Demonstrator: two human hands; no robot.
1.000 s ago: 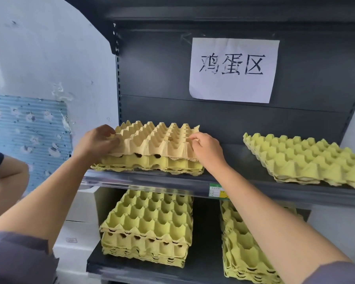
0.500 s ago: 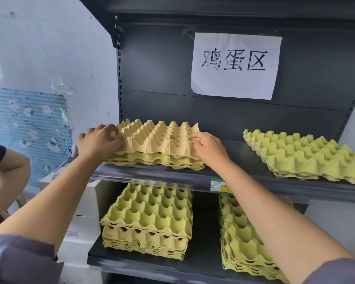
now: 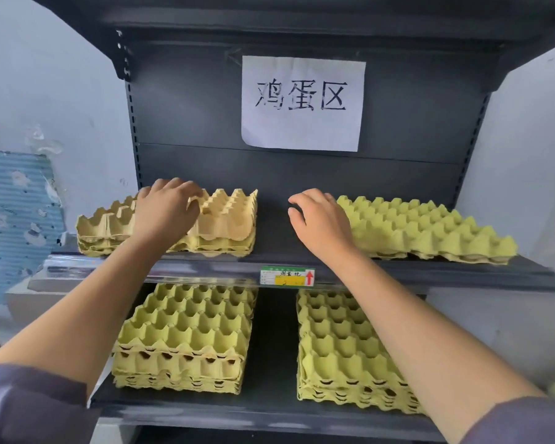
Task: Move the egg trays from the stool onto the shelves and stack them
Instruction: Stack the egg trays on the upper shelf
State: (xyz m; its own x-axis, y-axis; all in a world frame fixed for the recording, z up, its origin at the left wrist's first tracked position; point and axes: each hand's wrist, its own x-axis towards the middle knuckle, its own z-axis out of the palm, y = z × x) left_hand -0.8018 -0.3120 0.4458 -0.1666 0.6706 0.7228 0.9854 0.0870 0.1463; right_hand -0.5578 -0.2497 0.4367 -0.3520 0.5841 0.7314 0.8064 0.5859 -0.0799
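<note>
I am seeing the fingers of my left hand (image 3: 167,209) curling loosely down onto the top of the tan egg tray (image 3: 225,216), left of centre in the frame; they are pressing on its peaks rather than clamping anything, and the palm is lying over the tray's middle. That tray is sitting on top of the left stack (image 3: 205,246) of yellow trays on the upper shelf (image 3: 462,274), roughly squared with the ones beneath.

My right hand (image 3: 321,222) is hovering at centre frame with fingers spread and slightly bent, gripping nothing. Its outer edge is lying against or just in front of the near corner of the right stack (image 3: 430,229) of yellow-green trays on the same shelf; I cannot tell whether it is touching. A bare strip of dark shelf is showing between the 2 hands.

Both forearms are reaching in from the lower corners, grey sleeves at the frame's bottom edge.

On the lower shelf (image 3: 269,408), 2 more yellow stacks are resting, the lower-left stack (image 3: 186,331) and the lower-right stack (image 3: 340,344), well apart. A price label (image 3: 287,276) with a red arrow is sitting on the upper shelf's front lip, and a white paper sign (image 3: 302,102) with handwritten characters is hanging on the dark back panel, upper centre.
</note>
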